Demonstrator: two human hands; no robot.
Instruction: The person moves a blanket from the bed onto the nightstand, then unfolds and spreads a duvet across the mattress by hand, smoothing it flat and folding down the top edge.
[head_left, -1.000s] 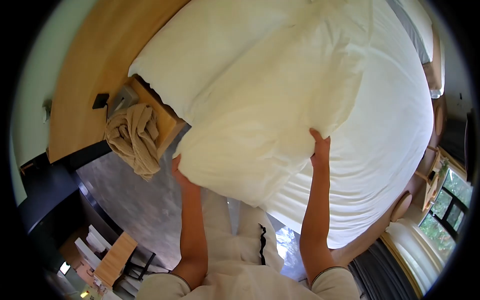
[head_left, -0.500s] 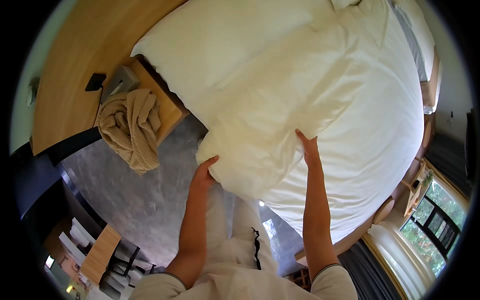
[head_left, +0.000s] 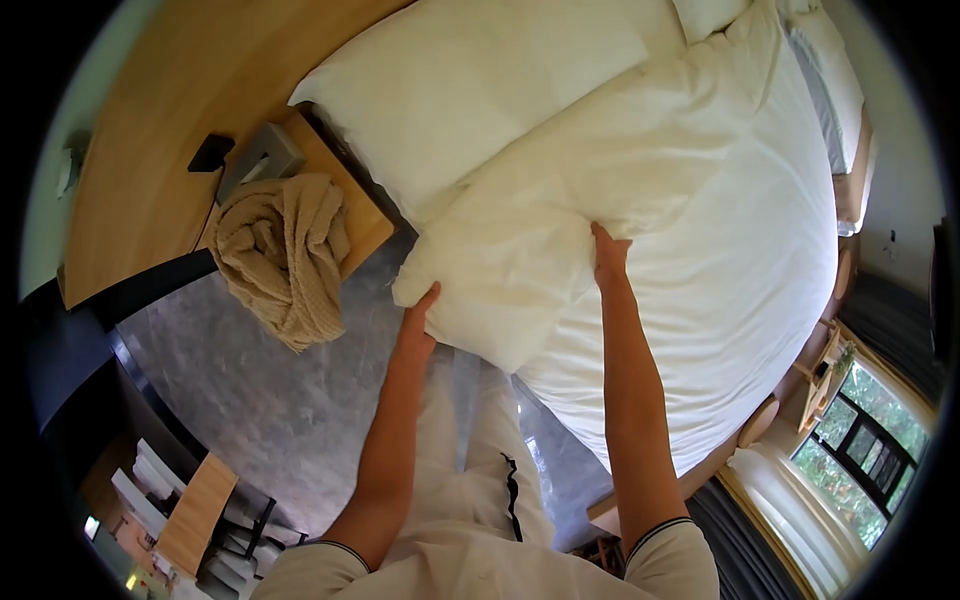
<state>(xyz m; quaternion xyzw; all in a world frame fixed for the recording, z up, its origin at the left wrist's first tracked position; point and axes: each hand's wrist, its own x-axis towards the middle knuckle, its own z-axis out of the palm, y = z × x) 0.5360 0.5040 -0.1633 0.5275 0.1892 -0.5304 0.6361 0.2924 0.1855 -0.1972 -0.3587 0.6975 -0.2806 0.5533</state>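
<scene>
A white duvet point(head_left: 680, 290) covers most of the bed, its near left part folded over in a thick layer. My left hand point(head_left: 416, 328) is closed on the duvet's near left corner, thumb on top and the other fingers hidden beneath. My right hand point(head_left: 611, 256) grips the duvet further in, to the right; its thumb points up and the fingertips are sunk in the cloth. Above the duvet's folded edge lies a large white pillow point(head_left: 490, 90), close to the wooden headboard point(head_left: 160, 170).
A tan knitted blanket point(head_left: 285, 255) hangs over a wooden bedside shelf point(head_left: 365, 225), beside a grey box point(head_left: 270, 155). Grey floor point(head_left: 260, 400) lies at the left. A wooden table point(head_left: 197, 513) with chairs stands lower left. A window point(head_left: 865, 440) and curtains are at right.
Both hands have moved up the view toward the pillow, carrying the duvet's near edge with them. The fold line against the pillow shows more sharply. The view has shifted slightly.
</scene>
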